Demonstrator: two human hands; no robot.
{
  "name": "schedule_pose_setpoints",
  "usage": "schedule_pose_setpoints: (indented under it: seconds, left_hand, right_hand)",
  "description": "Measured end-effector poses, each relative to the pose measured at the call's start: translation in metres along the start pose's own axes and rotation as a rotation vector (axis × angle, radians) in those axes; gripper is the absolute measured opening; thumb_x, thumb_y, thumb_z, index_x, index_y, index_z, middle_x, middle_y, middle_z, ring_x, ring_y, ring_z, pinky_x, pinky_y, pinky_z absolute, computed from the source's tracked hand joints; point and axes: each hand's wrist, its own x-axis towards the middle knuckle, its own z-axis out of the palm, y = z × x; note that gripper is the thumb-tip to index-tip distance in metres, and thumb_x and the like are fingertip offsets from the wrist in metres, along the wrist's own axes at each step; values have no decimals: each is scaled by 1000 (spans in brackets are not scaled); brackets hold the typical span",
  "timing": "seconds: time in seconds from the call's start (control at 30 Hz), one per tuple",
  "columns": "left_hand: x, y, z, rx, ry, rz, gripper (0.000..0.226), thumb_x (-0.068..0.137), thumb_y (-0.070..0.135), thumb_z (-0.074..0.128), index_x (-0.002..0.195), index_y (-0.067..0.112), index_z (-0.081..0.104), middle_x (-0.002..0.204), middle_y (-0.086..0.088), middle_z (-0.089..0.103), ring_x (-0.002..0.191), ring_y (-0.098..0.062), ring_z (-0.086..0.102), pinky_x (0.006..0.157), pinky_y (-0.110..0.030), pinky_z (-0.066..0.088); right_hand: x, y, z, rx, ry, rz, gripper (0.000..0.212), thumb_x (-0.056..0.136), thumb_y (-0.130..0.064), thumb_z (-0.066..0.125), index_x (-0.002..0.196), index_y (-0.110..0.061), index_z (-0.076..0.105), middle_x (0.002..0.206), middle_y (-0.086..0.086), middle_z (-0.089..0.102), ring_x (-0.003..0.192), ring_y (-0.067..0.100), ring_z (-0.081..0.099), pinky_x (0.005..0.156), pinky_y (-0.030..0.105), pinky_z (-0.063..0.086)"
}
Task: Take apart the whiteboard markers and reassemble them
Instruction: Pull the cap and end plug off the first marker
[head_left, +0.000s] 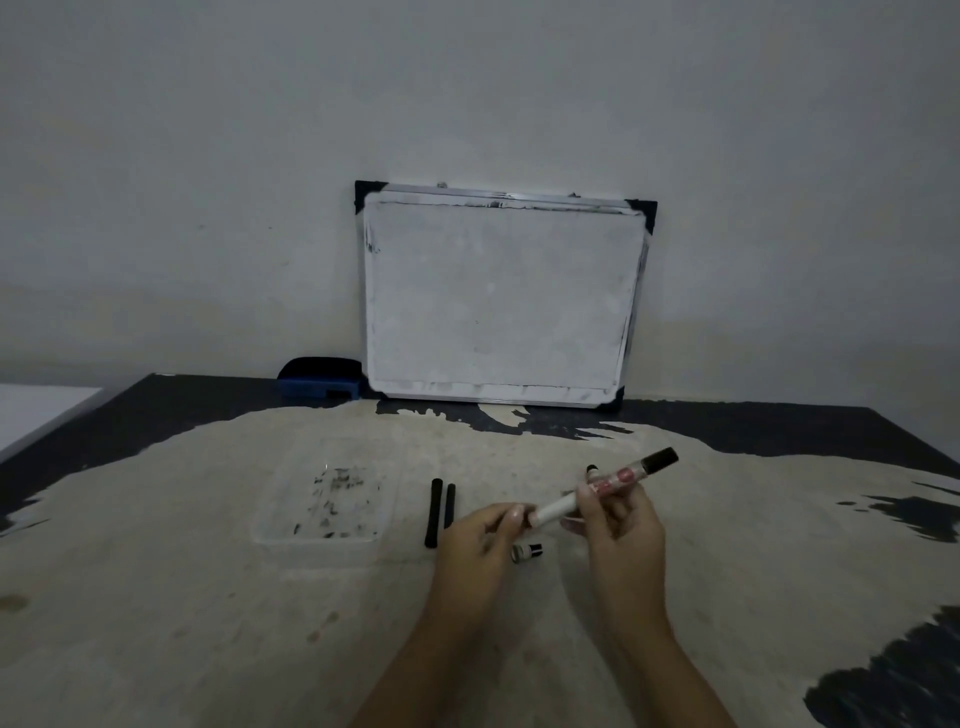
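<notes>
My right hand (621, 525) grips a whiteboard marker (608, 486) around its middle; the white barrel has a red label and a dark end pointing up to the right. My left hand (485, 540) pinches the marker's near end between fingertips. Two black ink sticks (439, 512) lie side by side on the table left of my hands. A small white-and-black marker piece (527, 551) lies between my hands. Another small black piece (591, 469) shows just behind the marker.
A clear plastic lid or tray (324, 493) with dark smudges lies to the left. A small whiteboard (498, 296) leans against the wall at the back, with a blue eraser (319, 379) beside it. The table (208, 623) has a worn, pale surface with dark edges.
</notes>
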Motion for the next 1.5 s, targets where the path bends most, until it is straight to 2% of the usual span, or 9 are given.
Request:
schedule_pose_setpoints:
  seconds: [0.07,0.17,0.37,0.67,0.83,1.0,1.13,1.3,1.5]
  left_hand:
    - [1,-2,-1,13,6,-16,24,96,23,40,106,24,62,97,8,68,88,0,61,69,-2,45]
    - [2,-2,-1,22,25,-23,28,97,24,37,112,19,59,101,7,66,91,0,59,68,0,44]
    - [3,-5,1,49,16,-22,25,94,18,44,115,15,58,105,6,64,94,-1,60,74,-3,47]
    - [3,-6,2,47,19,-39,24,93,10,47,112,15,60,102,6,64,93,1,59,74,0,45]
    - [3,-8,2,63,29,-19,23,92,14,50,112,17,61,107,5,65,96,4,58,76,1,44]
    - [2,1,0,-65,28,-19,19,91,18,50,103,24,64,96,12,66,88,2,62,72,-7,48]
    - [2,4,-2,-170,-7,-55,19,90,19,52,104,25,63,101,7,67,89,-5,66,72,-11,51]
    - [2,4,-2,-164,-90,-45,22,86,14,59,108,16,64,98,-1,71,84,-8,69,71,-14,53]
    - [1,4,-1,-242,-44,-34,22,82,7,62,103,11,68,79,4,75,74,-12,70,66,-17,54]
  right_hand:
    - [0,4,0,-219,45,-122,8,89,-12,57,96,-15,58,86,-2,66,82,10,65,73,25,57]
    - [-1,9,0,-382,-24,-155,6,90,-14,54,87,-20,55,74,-3,64,70,7,63,64,23,53]
    - [3,13,-2,-413,38,-222,3,90,-14,55,90,-16,56,73,-6,62,67,5,62,62,19,51]
    - [6,21,-3,-432,74,-171,4,90,-18,55,87,-16,56,70,-2,64,64,10,64,61,35,58]
    - [5,15,-1,-237,143,-67,7,90,-14,57,95,-15,61,78,-4,65,72,12,67,69,33,60]
    - [7,10,-3,231,73,199,30,91,-13,55,118,-1,60,92,18,69,66,16,69,56,18,58]
    - [4,3,-1,201,26,121,27,91,-11,54,113,4,59,90,22,68,62,13,70,56,18,58]
    - [1,-3,0,107,3,-2,6,90,-9,55,89,-8,61,84,15,69,62,10,70,57,16,57]
    - [1,-1,0,138,17,28,15,90,-8,55,100,0,61,86,16,68,64,12,71,55,16,56]
